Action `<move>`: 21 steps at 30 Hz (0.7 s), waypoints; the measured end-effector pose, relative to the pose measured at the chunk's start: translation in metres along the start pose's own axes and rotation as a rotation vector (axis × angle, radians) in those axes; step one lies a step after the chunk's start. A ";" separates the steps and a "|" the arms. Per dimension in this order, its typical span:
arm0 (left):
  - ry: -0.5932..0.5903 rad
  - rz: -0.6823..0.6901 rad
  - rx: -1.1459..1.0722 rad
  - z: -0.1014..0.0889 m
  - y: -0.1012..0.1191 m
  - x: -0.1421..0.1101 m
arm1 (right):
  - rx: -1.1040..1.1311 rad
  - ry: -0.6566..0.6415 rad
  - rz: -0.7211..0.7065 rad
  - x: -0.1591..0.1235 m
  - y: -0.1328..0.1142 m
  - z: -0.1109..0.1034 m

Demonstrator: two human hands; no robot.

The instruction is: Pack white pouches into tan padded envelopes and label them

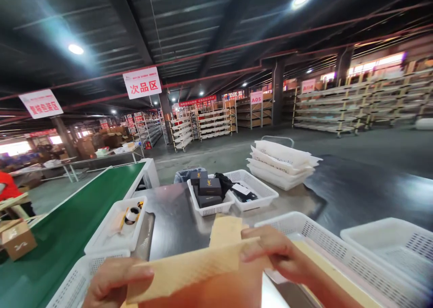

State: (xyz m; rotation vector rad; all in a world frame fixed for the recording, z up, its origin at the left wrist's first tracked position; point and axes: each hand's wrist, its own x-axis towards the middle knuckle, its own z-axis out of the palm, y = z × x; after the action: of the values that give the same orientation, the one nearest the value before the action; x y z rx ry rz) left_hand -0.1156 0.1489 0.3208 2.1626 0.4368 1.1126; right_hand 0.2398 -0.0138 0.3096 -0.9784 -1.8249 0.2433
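Both hands grip a piece of brown kraft paper (199, 267) low in the middle of the view. At its left end, my left hand (117, 278) is closed, thumb along the top edge. My right hand (274, 249) pinches the right end from above. Below the paper's upper band, its surface looks more orange; the bottom runs out of view. A paler brown paper piece (226, 229) sticks up behind the top edge, and I cannot tell if it is joined on. Further back, a white basket (211, 209) holds several black boxes (209, 187) with gold marks.
Another white basket (267, 193) holds black items and a white card. Stacked white baskets (280, 168) stand behind it. A tray (98, 231) with tape rolls sits on the left, beside a green conveyor belt (81, 213) carrying a carton (18, 240). More baskets (389, 236) line the right.
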 end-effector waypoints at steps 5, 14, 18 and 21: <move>0.177 -0.291 0.010 -0.003 0.019 0.003 | 0.051 -0.141 0.107 0.005 -0.005 -0.006; 0.140 -0.286 0.008 0.023 0.005 0.018 | 0.054 0.363 0.245 0.000 0.007 0.031; 0.255 -0.281 0.016 0.034 -0.005 0.011 | 0.080 0.285 0.317 -0.005 0.036 0.028; 0.321 -0.257 0.098 0.056 -0.003 0.005 | -0.375 0.373 0.208 0.003 0.040 0.032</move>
State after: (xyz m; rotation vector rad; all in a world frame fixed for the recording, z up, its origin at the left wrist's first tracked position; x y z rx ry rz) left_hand -0.0675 0.1310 0.2980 1.9423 0.9027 1.3142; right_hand 0.2330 0.0225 0.2739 -1.3760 -1.4518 -0.1573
